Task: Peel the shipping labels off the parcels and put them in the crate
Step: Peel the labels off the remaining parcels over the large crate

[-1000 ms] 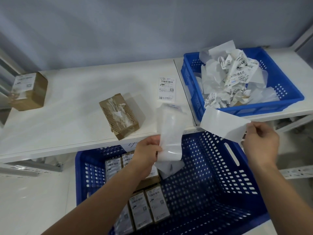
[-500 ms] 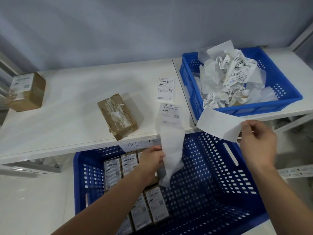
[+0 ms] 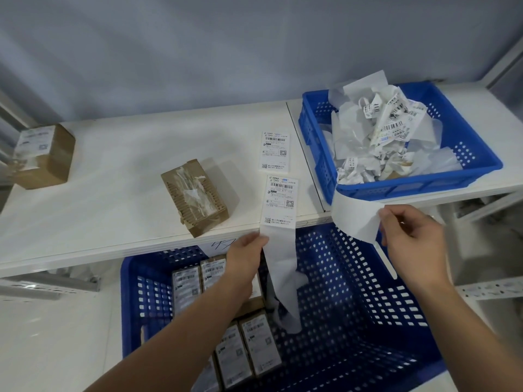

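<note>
- The white tabletop (image 3: 113, 193) runs along a grey wall (image 3: 226, 52). The small crate (image 3: 317, 154), full of crumpled labels, sits on its right part, and the big crate (image 3: 368, 321) stands below its front edge.
- On the tabletop lie a peeled parcel (image 3: 198, 198), a labelled parcel (image 3: 42, 155) far left and a loose label (image 3: 276, 149).
- My left arm covers some of the parcels (image 3: 254, 346) in the big crate, and the print on them is too small to read.
- The label strip (image 3: 278, 202) has its printed end flat on the tabletop's front edge. Its long axis points away from me and its tail hangs into the big crate.
- My left hand (image 3: 246, 256) pinches the strip's left edge.
- My right hand (image 3: 410, 244) pinches a blank strip (image 3: 353, 219) between thumb and fingers. It curves off leftward, in front of the small crate.
</note>
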